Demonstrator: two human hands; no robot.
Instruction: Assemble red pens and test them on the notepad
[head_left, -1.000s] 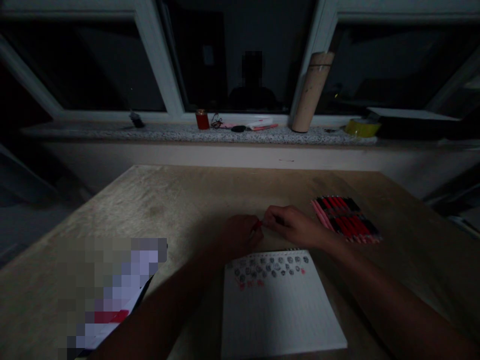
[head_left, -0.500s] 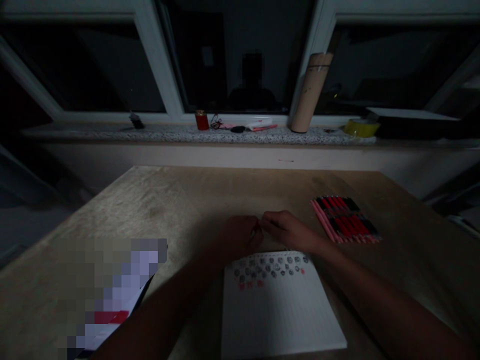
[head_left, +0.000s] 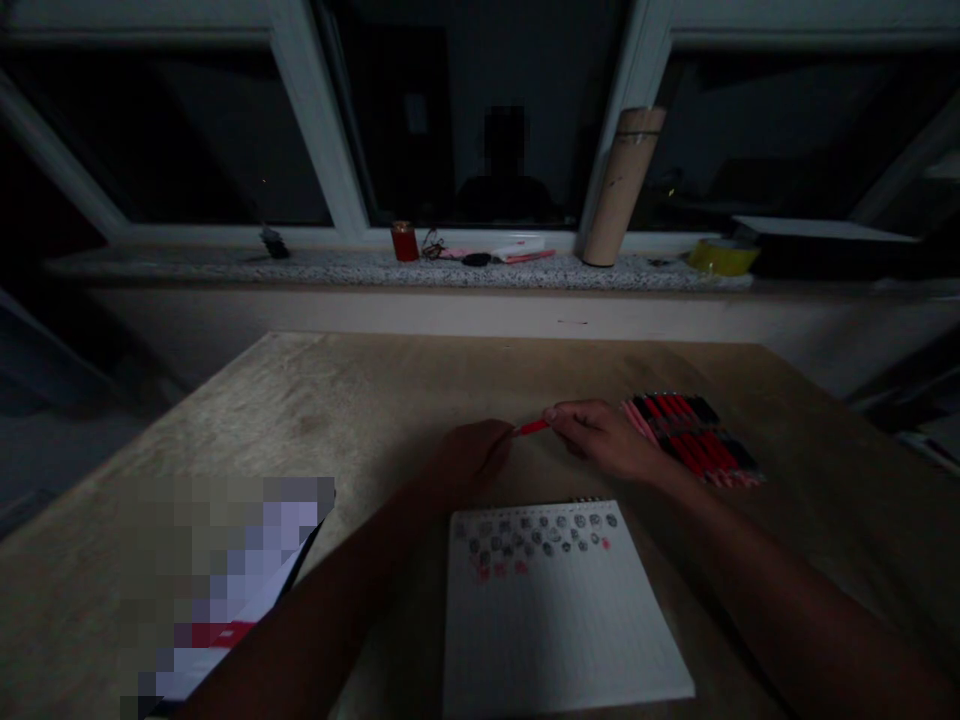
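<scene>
My right hand [head_left: 600, 438] pinches a thin red pen [head_left: 532, 427] whose tip points left, just above the table. My left hand [head_left: 472, 458] is curled loosely right beside the pen's left end; whether it grips a cap or anything else is hidden. In front of both hands lies a white spiral notepad [head_left: 559, 620] with rows of small grey and red marks along its top. A row of several red and black pens [head_left: 694, 440] lies on the table just right of my right hand.
The wooden table [head_left: 337, 400] stands before a stone windowsill [head_left: 337, 265] holding a red can [head_left: 403, 241], a cardboard tube [head_left: 621, 185] and a yellow tape roll [head_left: 721, 256]. A blurred-out printed item [head_left: 225, 590] lies at the table's front left.
My hands were together pinching at the red pen; now my right hand has pulled right toward the pen row, and more of the red pen shows between the hands.
</scene>
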